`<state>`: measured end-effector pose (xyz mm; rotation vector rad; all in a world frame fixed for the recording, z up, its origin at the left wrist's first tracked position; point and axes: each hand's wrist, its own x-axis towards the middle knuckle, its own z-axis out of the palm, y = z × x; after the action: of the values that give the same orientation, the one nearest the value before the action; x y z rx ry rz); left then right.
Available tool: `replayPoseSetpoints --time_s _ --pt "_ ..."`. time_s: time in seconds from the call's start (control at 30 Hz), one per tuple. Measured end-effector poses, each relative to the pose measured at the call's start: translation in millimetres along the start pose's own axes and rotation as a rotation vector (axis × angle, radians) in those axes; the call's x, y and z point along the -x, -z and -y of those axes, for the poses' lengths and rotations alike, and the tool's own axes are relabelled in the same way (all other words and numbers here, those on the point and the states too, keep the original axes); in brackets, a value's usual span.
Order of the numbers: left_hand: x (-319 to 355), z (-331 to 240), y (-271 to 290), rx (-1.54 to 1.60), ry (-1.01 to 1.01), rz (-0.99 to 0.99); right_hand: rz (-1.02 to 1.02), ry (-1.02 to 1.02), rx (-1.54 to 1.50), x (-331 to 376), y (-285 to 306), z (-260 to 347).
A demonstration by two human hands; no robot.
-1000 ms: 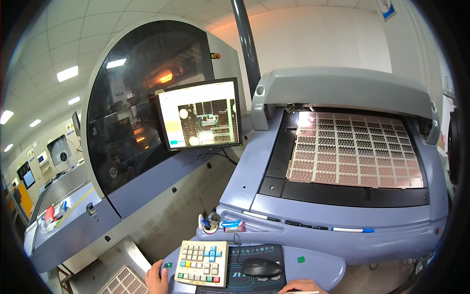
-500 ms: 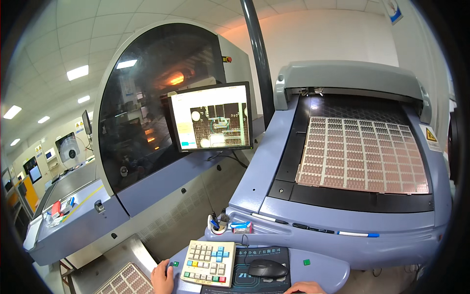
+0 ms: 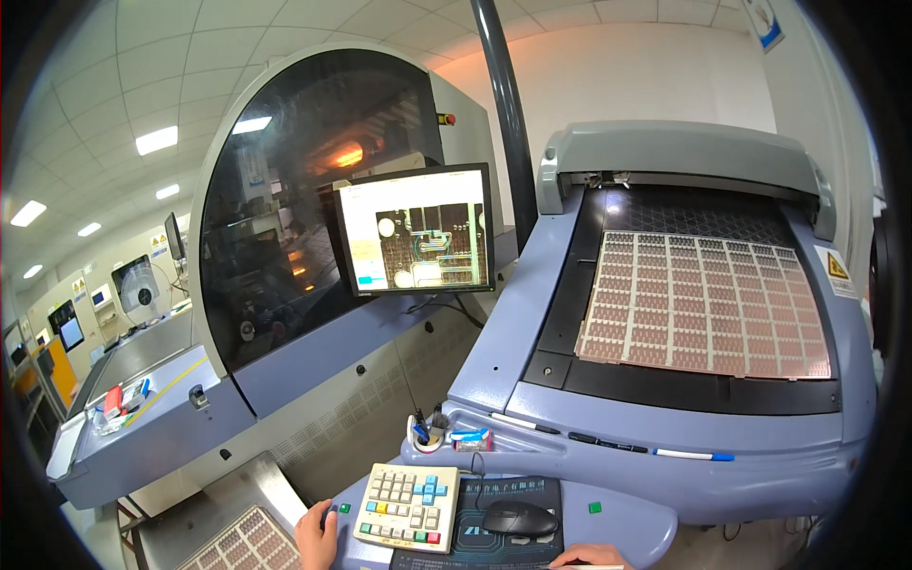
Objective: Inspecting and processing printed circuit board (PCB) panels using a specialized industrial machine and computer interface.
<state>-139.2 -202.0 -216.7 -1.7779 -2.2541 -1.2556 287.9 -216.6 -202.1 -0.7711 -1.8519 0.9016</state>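
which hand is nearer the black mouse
Right. The right hand lies at the bottom edge just below and right of the mouse; the left hand is farther off, beyond the keypad.

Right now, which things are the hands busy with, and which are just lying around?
In use: left hand beside the colourful keypad; right hand near the black mouse; monitor.

Lying about: pens on the ledge, pen cup.

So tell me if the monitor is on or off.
On: the monitor glows, showing a magnified circuit pattern on a pale background.
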Motion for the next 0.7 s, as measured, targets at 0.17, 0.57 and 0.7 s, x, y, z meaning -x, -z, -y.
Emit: replayPoseSetpoints --time_s 0.17,0.57,0.7 --pt "-1 7 -4 0.099 -0.024 -0.043 0.043 -0.457 -0.563 7 8 -10" --pt "32 -77 25 0.385 -0.225 -0.142 -0.147 0.143 1.319 -34 258 7" --pt "46 -119 27 0.31 -0.544 -0.022 -0.165 -0.22 1.502 -50 324 -18"
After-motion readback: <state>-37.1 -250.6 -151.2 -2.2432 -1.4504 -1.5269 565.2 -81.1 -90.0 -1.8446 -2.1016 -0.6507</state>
